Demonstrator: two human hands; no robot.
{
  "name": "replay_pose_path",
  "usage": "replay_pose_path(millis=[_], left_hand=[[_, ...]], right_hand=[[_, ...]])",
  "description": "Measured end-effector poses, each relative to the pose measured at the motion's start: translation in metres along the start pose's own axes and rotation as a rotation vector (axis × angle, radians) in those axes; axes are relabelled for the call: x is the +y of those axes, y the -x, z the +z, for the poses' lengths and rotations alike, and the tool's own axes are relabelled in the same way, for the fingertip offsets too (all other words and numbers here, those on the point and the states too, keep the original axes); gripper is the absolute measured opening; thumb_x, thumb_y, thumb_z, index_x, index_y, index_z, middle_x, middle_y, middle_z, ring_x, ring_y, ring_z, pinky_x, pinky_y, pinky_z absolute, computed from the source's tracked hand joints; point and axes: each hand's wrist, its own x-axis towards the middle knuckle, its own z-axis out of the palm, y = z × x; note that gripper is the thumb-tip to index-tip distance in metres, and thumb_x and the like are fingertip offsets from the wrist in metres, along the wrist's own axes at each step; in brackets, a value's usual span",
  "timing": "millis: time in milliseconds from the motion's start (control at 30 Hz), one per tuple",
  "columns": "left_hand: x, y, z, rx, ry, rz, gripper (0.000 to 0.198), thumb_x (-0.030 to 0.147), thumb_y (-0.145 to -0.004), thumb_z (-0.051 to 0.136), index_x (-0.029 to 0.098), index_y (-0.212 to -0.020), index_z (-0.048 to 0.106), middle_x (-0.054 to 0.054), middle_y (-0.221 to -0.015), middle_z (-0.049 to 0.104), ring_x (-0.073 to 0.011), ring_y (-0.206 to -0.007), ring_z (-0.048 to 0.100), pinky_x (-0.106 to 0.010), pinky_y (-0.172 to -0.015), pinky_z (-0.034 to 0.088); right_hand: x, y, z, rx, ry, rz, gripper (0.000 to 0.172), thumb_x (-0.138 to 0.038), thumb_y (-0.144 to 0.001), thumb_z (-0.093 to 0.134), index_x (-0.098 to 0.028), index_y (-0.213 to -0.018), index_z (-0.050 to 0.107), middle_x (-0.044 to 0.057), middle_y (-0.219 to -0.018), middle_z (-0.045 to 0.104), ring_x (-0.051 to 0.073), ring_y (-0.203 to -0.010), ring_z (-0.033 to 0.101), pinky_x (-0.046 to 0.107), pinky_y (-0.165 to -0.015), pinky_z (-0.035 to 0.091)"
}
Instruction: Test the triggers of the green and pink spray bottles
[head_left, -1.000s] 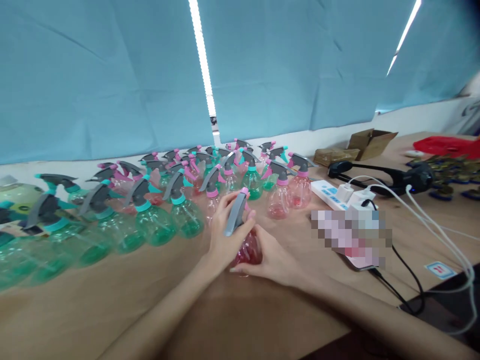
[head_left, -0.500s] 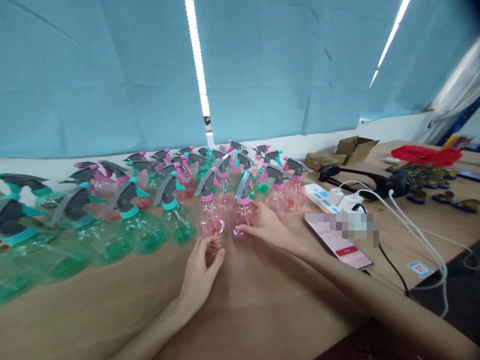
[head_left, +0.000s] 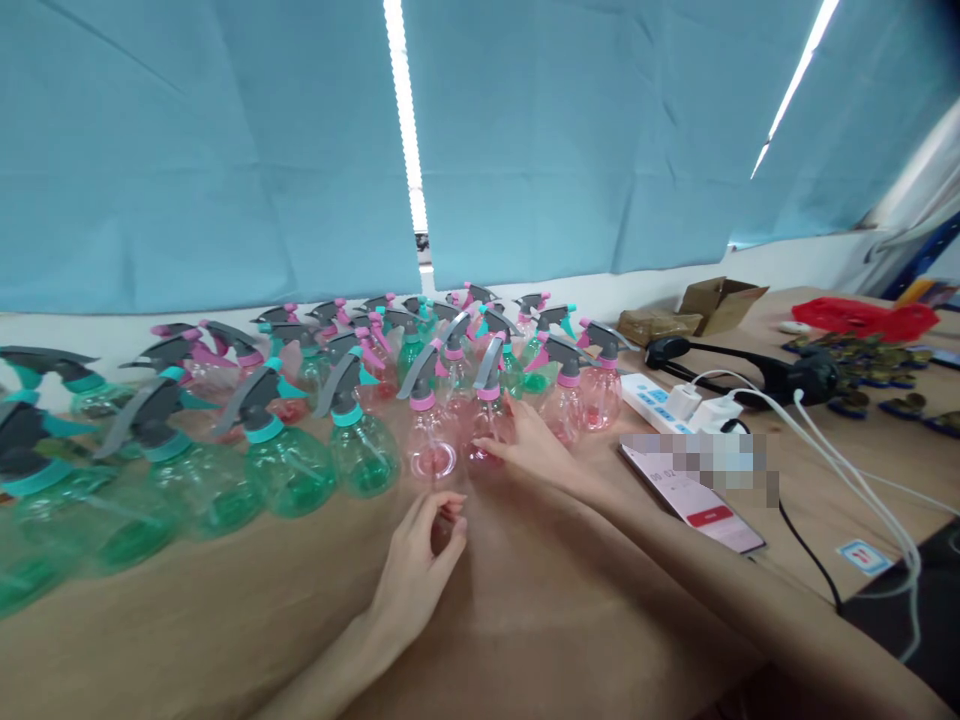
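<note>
My right hand (head_left: 529,445) grips a pink spray bottle (head_left: 489,420) by its round body, thumb in front and fingers at its right side. The bottle stands upright in the front row, its grey trigger head on a pink collar. Just left of it is another pink spray bottle (head_left: 432,445), untouched. My left hand (head_left: 424,555) hovers over the table in front of these two, fingers loosely curled, thumb apart, with nothing in it. A green spray bottle (head_left: 365,450) with a turquoise collar stands farther left.
Several more green and pink spray bottles (head_left: 289,465) fill the table's left and back. To the right lie a phone (head_left: 694,500), a white power strip (head_left: 651,402) with chargers and cables, and a black headset (head_left: 739,370). Behind them sit a cardboard box (head_left: 720,305) and red plastic (head_left: 866,318).
My left hand has drawn slightly back and to the right, away from the bottles. The right hand stays on the same pink spray bottle. The whole view has shifted a little.
</note>
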Motion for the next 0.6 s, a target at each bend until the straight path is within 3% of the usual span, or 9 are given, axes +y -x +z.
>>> replay_pose_path(millis=[100,167,300,367,500,600], left_hand=[[-0.002,0.000,0.001,-0.008,0.001,-0.020,0.015,0.025,-0.088,0.046,0.021,-0.097,0.057,-0.004,-0.091,0.064,-0.0198,-0.082,0.063,-0.036,-0.076,0.051],[-0.004,0.000,0.001,-0.015,0.002,-0.035,0.016,0.026,-0.088,0.046,0.021,-0.097,0.058,-0.004,-0.091,0.064,-0.0199,-0.083,0.063,-0.036,-0.076,0.051],[-0.005,-0.001,0.000,-0.027,0.009,-0.066,0.018,0.030,-0.089,0.046,0.021,-0.098,0.058,-0.004,-0.090,0.064,-0.0196,-0.083,0.062,-0.034,-0.077,0.050],[-0.005,-0.003,0.000,-0.025,0.015,-0.073,0.018,0.032,-0.089,0.046,0.021,-0.097,0.058,-0.003,-0.090,0.063,-0.0192,-0.082,0.062,-0.033,-0.076,0.049],[-0.006,-0.005,0.001,-0.031,0.008,-0.098,0.019,0.034,-0.090,0.046,0.022,-0.097,0.057,-0.003,-0.090,0.063,-0.0193,-0.083,0.062,-0.033,-0.077,0.048],[-0.005,-0.005,0.000,-0.028,0.012,-0.123,0.021,0.037,-0.089,0.046,0.021,-0.097,0.057,-0.003,-0.090,0.062,-0.0196,-0.082,0.062,-0.033,-0.076,0.048]], right_hand=[[-0.005,0.010,-0.005,0.014,-0.019,0.007,0.089,-0.056,-0.074,0.066,-0.020,-0.145,0.027,0.019,-0.139,0.044,0.037,-0.131,0.038,0.057,-0.102,0.033],[-0.006,0.021,-0.014,0.051,-0.024,0.019,0.085,-0.058,-0.074,0.066,-0.020,-0.142,0.033,0.018,-0.139,0.046,0.037,-0.130,0.040,0.057,-0.102,0.034],[0.002,0.042,-0.044,0.165,-0.010,0.016,0.038,-0.046,-0.084,0.060,-0.022,-0.114,0.059,0.010,-0.109,0.065,0.027,-0.098,0.063,0.045,-0.083,0.050],[0.012,0.046,-0.061,0.246,0.012,0.010,0.026,-0.042,-0.084,0.059,-0.022,-0.101,0.062,0.009,-0.101,0.066,0.026,-0.089,0.064,0.042,-0.075,0.052],[0.034,0.039,-0.084,0.442,0.057,0.041,0.036,-0.044,-0.080,0.062,-0.018,-0.105,0.057,0.015,-0.110,0.060,0.032,-0.101,0.057,0.051,-0.085,0.046],[0.041,0.026,-0.086,0.513,0.040,0.041,0.051,-0.048,-0.078,0.063,-0.015,-0.115,0.053,0.018,-0.116,0.058,0.034,-0.108,0.055,0.053,-0.089,0.044]])
